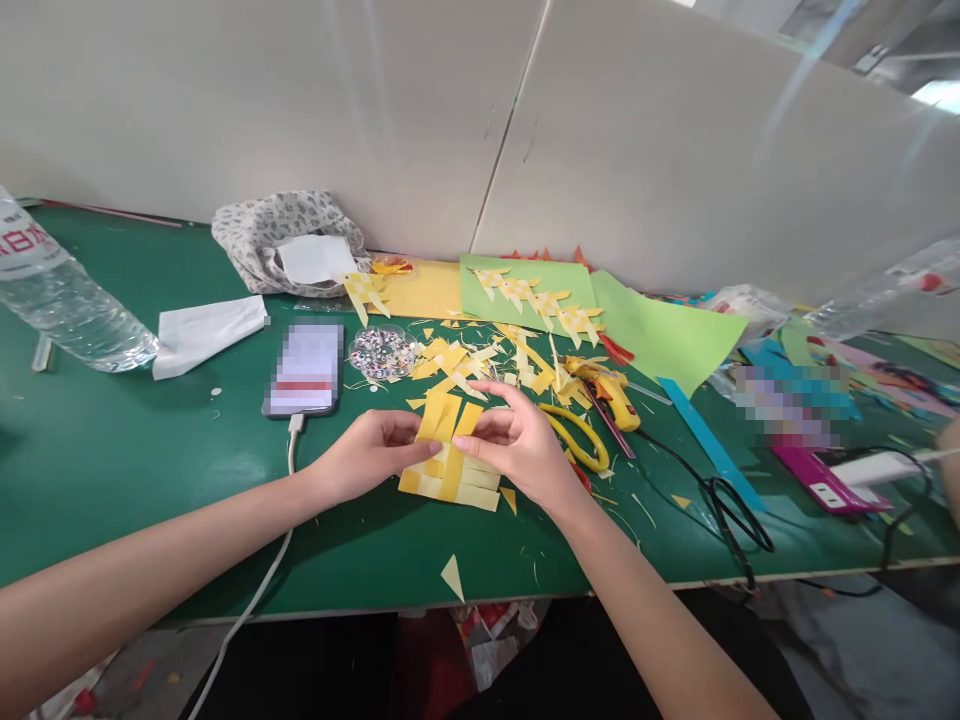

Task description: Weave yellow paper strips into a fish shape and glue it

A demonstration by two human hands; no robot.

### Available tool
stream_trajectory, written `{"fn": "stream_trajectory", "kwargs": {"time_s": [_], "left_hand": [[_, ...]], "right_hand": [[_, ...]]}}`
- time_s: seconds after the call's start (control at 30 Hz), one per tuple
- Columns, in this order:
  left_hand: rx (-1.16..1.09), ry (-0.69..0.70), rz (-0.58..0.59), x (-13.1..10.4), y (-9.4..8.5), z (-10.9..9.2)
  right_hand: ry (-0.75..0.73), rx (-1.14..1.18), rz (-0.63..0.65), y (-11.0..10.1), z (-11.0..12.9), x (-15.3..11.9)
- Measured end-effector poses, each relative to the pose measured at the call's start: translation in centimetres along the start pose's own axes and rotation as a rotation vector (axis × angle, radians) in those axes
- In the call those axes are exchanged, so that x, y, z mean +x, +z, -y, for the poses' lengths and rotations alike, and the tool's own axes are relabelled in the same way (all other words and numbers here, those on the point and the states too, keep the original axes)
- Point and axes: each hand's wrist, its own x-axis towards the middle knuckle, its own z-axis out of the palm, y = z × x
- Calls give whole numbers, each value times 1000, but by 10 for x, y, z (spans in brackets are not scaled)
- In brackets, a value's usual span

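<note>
Head view, sole view.

Item: woven yellow paper piece (454,472), interlaced strips of deep and pale yellow; lies between the fingers of both hands, its lower edge at the counter (337,565), loose strip ends pointing away from the wearer.

Left hand (373,455): thumb flat on the weave's left side, other fingers curled, partly hidden; closed on the paper, presumably to anchor it.

Right hand (521,445): thumb pressed on the strips, index finger raised and clear, remaining fingers bent near the upper strips; a light pinch on the same piece, likely so that a strip can be squared without creasing its neighbours.

Just beyond the fingers: yellow paper scraps (450,358), heaped, probably swept there to free the working spot.

Right of the right fingers: yellow-handled scissors (602,453), craft knife (611,425) and yellow glue gun (621,402), grouped seemingly for easy reach; farther right, blue paper strip (712,445).

Left of the left fingers: smartphone (304,368), screen up and cabled, perhaps so placed to stay readable while charging.

Beyond the scraps: round bead case (382,352), well away from the elbows; woven paper fish (517,290), in a row on a green sheet (529,268), apparently parked apart from the offcuts.
</note>
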Motion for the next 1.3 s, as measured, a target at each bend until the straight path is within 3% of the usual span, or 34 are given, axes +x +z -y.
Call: {"fn": "stream_trajectory", "kwargs": {"time_s": [0.4,0.7,0.77,0.87,0.93,0.97,1.07,1.13,1.2,1.3], "left_hand": [[-142,-56,57,-2,1,-4],[-127,-54,14,-1,2,-2],[-160,-45,-27,-1,2,-3],[-165,-1,-170,-1,0,-5],[-92,112,-299,-1,-3,-5],[-24,206,-349,-2,-5,-5],[285,583,-389,-4,-11,-3],[518,797,-359,-5,-14,-1],[710,907,-316,-6,-16,1],[869,909,-266,-7,-16,3]], "right_hand": [[-74,43,-111,13,-2,-4],[-102,53,-151,19,-2,-4],[-144,65,-217,16,-1,-3],[-173,90,-437,9,1,-2],[-108,123,-489,6,3,-1],[-56,156,-445,6,3,-1],[98,332,-153,10,6,-3],[160,455,-35,14,8,-5],[189,503,-15,15,10,-7],[202,465,-18,13,10,-8]]}}
